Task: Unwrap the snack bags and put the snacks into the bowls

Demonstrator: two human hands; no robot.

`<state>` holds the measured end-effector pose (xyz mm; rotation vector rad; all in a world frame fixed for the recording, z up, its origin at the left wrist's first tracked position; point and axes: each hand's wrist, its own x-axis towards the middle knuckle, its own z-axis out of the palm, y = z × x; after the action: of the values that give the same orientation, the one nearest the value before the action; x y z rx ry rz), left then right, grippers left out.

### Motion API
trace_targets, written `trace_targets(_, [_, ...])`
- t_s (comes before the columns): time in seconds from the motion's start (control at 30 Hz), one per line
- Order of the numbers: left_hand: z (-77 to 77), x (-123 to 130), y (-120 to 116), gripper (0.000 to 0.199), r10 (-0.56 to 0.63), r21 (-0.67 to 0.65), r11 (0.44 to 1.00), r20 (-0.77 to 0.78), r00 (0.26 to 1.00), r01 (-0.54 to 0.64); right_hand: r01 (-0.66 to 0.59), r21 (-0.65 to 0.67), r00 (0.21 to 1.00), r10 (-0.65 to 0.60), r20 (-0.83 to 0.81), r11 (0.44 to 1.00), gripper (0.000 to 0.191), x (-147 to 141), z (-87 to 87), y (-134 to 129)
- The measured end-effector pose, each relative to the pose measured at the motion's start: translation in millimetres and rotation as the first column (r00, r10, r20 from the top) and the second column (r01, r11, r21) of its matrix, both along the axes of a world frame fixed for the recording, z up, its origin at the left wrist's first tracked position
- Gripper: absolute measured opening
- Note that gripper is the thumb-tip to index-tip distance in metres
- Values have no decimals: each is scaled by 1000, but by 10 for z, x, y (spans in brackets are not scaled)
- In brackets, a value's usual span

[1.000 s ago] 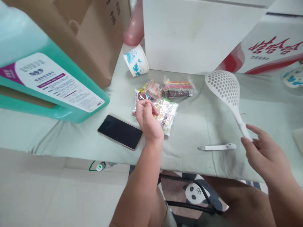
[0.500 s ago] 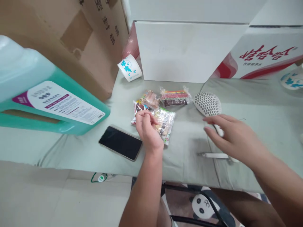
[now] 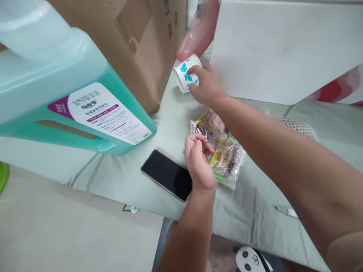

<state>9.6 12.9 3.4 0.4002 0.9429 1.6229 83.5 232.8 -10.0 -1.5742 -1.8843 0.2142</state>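
Note:
My right hand [image 3: 206, 84] reaches across to a white paper cup [image 3: 183, 77] with blue leaf prints, its thumb and fingers closed on the cup's near side. The cup is tilted on the cloth. My left hand [image 3: 200, 160] is loosely curled, with nothing visible in it, between a black phone [image 3: 167, 174] and the snacks. Beside its fingertips lies a clear snack packet [image 3: 229, 158] with a green edge. Behind it are a small white-and-dark packet [image 3: 200, 129] and a wrapped pinkish snack [image 3: 213, 121], partly covered by my right arm.
A large jug of green liquid [image 3: 119, 113] stands at left, before a cardboard box [image 3: 141, 56]. A white box [image 3: 272, 53] and a pink object [image 3: 200, 30] are behind. A perforated white object [image 3: 300, 128] and a pen-like tool [image 3: 286, 210] are partly hidden by my right arm.
My right hand has moved left and away from me, from near the perforated object to the paper cup, and closed on it. My left hand keeps its curled pose. The view has shifted left.

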Motion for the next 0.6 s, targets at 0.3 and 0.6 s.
trace_targets(0.3, [147,-104,2,24,-123,-49,988,285,950,143,-87,-114,996,82,-47,990,40,-113,-17,-101])
trace_targets(0.6, [201,-62,0,39,-168,-49,981,254,952,186,-185,-217,983,180,-44,958,39,-87,90,-468])
